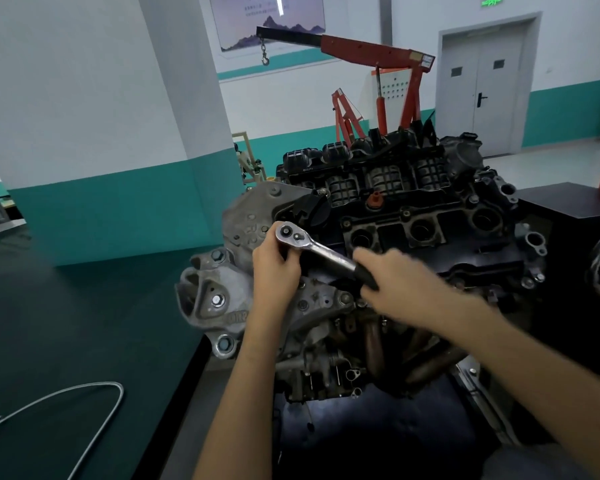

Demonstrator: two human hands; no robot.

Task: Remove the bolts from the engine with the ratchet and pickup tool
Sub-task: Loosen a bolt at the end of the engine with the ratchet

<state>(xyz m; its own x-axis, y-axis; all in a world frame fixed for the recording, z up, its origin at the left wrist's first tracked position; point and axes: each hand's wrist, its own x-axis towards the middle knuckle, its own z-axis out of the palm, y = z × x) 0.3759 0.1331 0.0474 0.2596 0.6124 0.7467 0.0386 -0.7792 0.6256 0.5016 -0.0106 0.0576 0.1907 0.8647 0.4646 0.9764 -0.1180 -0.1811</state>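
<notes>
Workshop with white walls banded in teal low down, a grey double door (pixel 486 85) at back right under a green exit sign (pixel 492 0), a poster (pixel 267 20) on the far wall. Red engine crane (pixel 378 53) behind, black boom and hook (pixel 265 59) reaching left. Broad white-and-teal pillar (pixel 174 98) at left. Dark green table (pixel 66 323) at lower left, with a braided metal hose (pixel 94 403) looped on it. Engine (pixel 395 209) at centre on a dark stand, black intake on top, grey mount brackets at its left end. Ratchet (pixel 312 247) lying angled over the engine's near left corner, head up-left. Left hand (pixel 274 268) curled shut beneath the ratchet head, steadying it. Right hand (pixel 395 282), blurred, fingers wrapped closed round the black grip.
</notes>
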